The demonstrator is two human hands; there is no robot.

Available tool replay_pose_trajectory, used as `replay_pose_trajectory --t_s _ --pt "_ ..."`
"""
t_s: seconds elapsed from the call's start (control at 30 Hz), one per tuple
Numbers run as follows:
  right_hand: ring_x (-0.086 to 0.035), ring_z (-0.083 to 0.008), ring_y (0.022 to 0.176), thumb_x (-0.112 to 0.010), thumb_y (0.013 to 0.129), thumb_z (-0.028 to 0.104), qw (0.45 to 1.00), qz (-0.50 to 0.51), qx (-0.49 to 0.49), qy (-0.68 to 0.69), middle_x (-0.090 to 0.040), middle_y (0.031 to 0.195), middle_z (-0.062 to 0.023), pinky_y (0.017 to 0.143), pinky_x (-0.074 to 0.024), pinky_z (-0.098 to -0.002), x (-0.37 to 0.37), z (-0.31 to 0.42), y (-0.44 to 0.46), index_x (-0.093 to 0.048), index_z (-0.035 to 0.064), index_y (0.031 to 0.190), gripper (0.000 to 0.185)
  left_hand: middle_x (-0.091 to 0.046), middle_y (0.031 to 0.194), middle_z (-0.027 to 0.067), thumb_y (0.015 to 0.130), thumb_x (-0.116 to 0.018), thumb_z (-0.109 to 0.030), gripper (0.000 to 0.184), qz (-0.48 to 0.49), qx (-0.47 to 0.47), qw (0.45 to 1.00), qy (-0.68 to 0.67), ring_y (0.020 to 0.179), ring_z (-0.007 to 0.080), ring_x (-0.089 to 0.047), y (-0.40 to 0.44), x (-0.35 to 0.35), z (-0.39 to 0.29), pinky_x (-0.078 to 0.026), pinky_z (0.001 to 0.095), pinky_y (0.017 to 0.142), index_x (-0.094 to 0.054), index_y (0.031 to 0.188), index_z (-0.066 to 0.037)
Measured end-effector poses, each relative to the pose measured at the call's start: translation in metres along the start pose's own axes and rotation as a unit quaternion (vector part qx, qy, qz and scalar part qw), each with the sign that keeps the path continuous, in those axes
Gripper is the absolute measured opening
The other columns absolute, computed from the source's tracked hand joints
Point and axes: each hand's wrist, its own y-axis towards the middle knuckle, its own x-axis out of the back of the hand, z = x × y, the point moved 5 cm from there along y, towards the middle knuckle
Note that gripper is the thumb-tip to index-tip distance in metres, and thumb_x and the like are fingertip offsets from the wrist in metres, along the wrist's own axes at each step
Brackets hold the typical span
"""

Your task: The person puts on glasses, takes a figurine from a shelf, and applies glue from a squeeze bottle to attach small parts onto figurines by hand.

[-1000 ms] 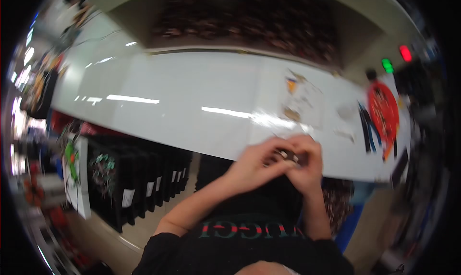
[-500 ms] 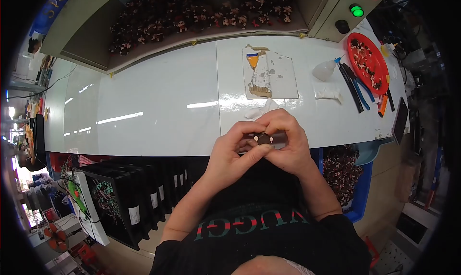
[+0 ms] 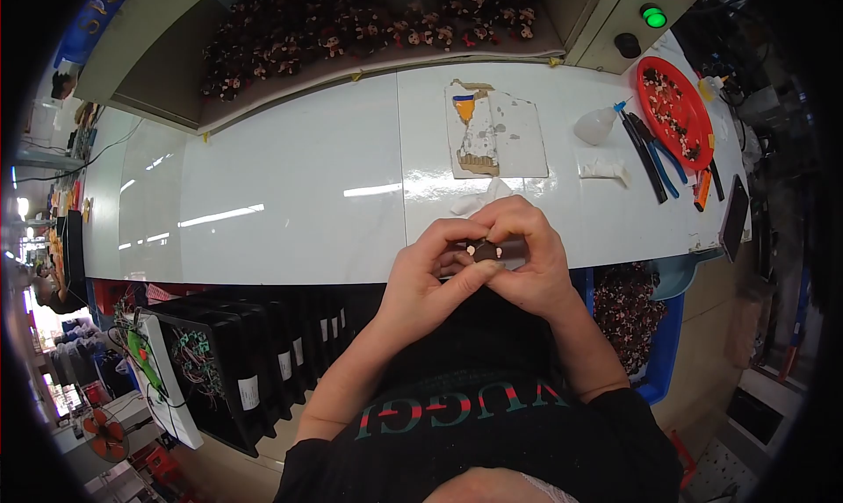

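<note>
A small dark brown piece with two pale pink round bits [image 3: 485,251] is pinched between both hands at the table's front edge. My left hand [image 3: 432,279] holds it from the left, thumb at its lower side. From the right, my right hand [image 3: 532,255] grips the same piece with curled fingers. Just beyond the fingers lies a crumpled white scrap [image 3: 481,199] on the white table [image 3: 290,178]. Farther back is a worn cardboard sheet [image 3: 518,139] with an orange and blue mark.
A red tray [image 3: 645,86] of small brown and pink parts, a glue bottle [image 3: 595,126], blue-handled pliers [image 3: 669,168] and an orange cutter [image 3: 702,190] are at right. Many small figures [image 3: 421,33] fill the back recess. Black bins [image 3: 230,362] stand below left, a blue bin [image 3: 669,349] below right.
Since a second ago the view has swung and sharpened, with the hands now lower and farther left in it. Both hands keep hold of the brown piece, nearly still over the last half second.
</note>
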Motion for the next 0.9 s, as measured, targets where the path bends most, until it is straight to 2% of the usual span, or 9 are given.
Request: replay_pose_trajectory --t_s 0.23,0.33,0.43,0.53,0.63,0.9 --pt "-0.058 -0.0232 0.091 -0.076 0.068 -0.001 1.0 0.005 0.007 -0.001 -0.059 0.099 -0.0082 0.076 -0.0505 -0.0313 0.0 -0.002 0.0 -0.051 0.0094 0.097 0.04 -0.057 0.099 0.0029 0.088 -0.066 -0.005 0.03 -0.002 0.004 1.0 -0.01 0.084 0.0052 -0.057 0.0 0.0 0.0 -0.048 0.02 0.073 -0.053 0.115 -0.002" --pt "-0.058 -0.0232 0.091 -0.076 0.068 -0.001 1.0 0.003 0.002 0.003 -0.059 0.1 -0.0082 0.077 -0.0503 -0.0314 0.0 -0.001 0.0 -0.05 0.0091 0.098 0.041 -0.055 0.105 0.006 0.087 -0.063 0.001 0.032 0.011 0.015 1.0 0.003 0.091 0.0093 -0.058 -0.001 0.0 0.0 -0.049 0.0224 0.079 -0.05 0.117 -0.001" --pt "-0.058 -0.0236 0.094 -0.075 0.068 -0.001 1.0 0.004 0.011 -0.003 -0.059 0.103 -0.0088 0.08 -0.0499 -0.0321 -0.001 -0.003 -0.001 -0.05 0.0088 0.1 0.042 -0.055 0.107 0.0072 0.087 -0.063 0.001 0.032 0.002 0.008 1.0 0.008 0.092 0.0102 -0.059 -0.002 0.0 -0.001 -0.05 0.0232 0.08 -0.049 0.117 -0.001" --pt "-0.059 -0.024 0.097 -0.074 0.069 -0.002 1.0 -0.013 -0.019 0.017 -0.059 0.107 -0.0095 0.084 -0.0492 -0.0328 -0.002 -0.004 -0.003 -0.049 0.0082 0.102 0.043 -0.055 0.109 0.0088 0.088 -0.062 0.002 0.032 -0.007 -0.003 1.0 0.009 0.096 0.0127 -0.061 -0.003 -0.001 0.001 -0.051 0.0253 0.083 -0.049 0.116 0.0" --pt "-0.058 -0.0246 0.1 -0.074 0.07 -0.002 0.999 -0.016 -0.016 0.023 -0.059 0.109 -0.01 0.086 -0.0488 -0.0334 -0.002 -0.001 -0.001 -0.048 0.0077 0.103 0.043 -0.059 0.1 0.0052 0.088 -0.066 -0.004 0.03 -0.038 -0.034 0.999 -0.012 0.091 0.0086 -0.061 -0.002 -0.002 0.002 -0.051 0.0229 0.079 -0.053 0.115 -0.001" --pt "-0.058 -0.0259 0.101 -0.073 0.071 -0.001 0.999 -0.003 0.034 -0.04 -0.059 0.109 -0.0104 0.086 -0.0485 -0.0339 0.002 0.01 0.005 -0.05 0.0071 0.099 0.037 -0.057 0.109 0.0076 0.089 -0.065 -0.005 0.032 -0.062 -0.04 0.996 -0.045 0.095 0.0108 -0.061 -0.003 -0.002 0.006 -0.051 0.0239 0.08 -0.05 0.117 -0.001"
